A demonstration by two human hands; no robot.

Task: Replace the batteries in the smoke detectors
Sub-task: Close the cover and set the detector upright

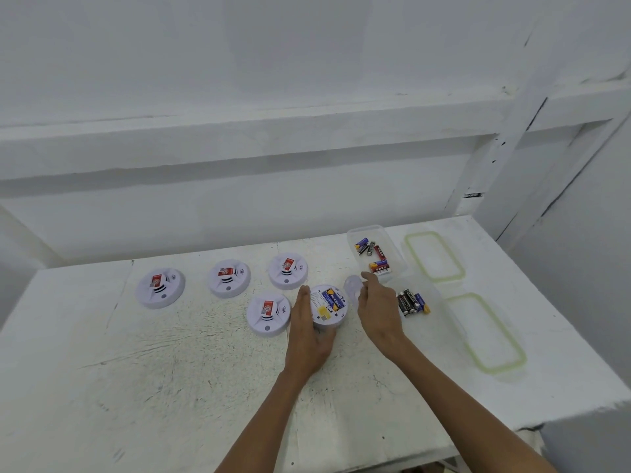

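A white smoke detector (328, 307) lies upside down on the table with its back open, and blue batteries (334, 298) sit in its compartment. My left hand (309, 331) grips the detector's left and near side. My right hand (377, 307) holds the round white back cover (352, 287) just right of the detector. Several other detectors lie face up with red labels, among them the nearest one (268, 312) and the far left one (159, 287). A clear box (375, 256) holds red and blue batteries. Black and blue batteries (413, 302) lie in a second clear box.
Two clear lids with green seals lie on the right of the white table, a far lid (434, 256) and a near lid (485, 336). The table's right edge (580, 409) drops off beside them. A white wall with ledges rises behind.
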